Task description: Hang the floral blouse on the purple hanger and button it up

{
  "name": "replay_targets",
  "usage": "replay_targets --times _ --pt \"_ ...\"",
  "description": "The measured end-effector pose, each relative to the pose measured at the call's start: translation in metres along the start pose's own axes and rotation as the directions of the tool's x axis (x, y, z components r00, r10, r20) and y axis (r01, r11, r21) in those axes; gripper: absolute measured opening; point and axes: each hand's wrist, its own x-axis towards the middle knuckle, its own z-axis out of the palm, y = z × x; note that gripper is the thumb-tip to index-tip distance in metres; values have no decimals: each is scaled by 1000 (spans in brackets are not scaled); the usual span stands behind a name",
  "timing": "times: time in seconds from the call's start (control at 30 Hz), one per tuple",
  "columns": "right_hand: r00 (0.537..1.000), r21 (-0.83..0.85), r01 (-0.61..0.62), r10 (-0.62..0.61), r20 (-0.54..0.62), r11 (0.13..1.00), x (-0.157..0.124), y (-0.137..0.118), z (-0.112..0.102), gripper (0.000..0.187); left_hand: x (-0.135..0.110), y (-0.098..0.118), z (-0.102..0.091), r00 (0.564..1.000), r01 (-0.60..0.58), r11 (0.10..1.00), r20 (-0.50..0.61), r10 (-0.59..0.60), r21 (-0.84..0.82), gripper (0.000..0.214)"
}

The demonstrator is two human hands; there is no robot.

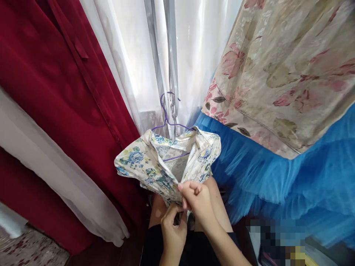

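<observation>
A small white shirt with blue and yellow flowers (144,162) hangs on a purple wire hanger (166,118) in front of a sheer white curtain. My right hand (196,201) pinches the shirt's front edges together just below the open collar. Below it, my left hand (173,229) is curled with its fingers closed on the lower part of the shirt front. Both hands touch the fabric at its centre opening. The shirt's lower half is hidden behind my hands.
A dark red curtain (55,92) with a white band fills the left. A sheer white curtain (133,55) and a metal window bar (172,55) stand behind the hanger. At right are a cream floral cloth (291,74) and blue ruffled fabric (291,177).
</observation>
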Motion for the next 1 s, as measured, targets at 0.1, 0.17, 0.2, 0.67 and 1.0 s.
replay_targets --times 0.1,0.17,0.2,0.67,1.0 --pt "988 -32 126 -128 -88 992 40 -45 15 40 -6 -8 12 999 -16 998 31 14 64 18" --pt "971 -30 204 -206 -122 979 64 -70 24 35 -9 -19 21 998 -36 997 56 31 73 19" --pt "964 -23 237 -238 -118 971 73 -80 27 35 -9 -25 24 997 -47 996 64 42 74 19" --pt "958 109 288 -287 -23 952 55 -75 28 30 101 43 -46 977 -191 980 -86 195 48 35" --pt "923 -54 384 -382 37 922 71 -63 16 34 185 110 -69 794 -589 745 55 605 314 11"
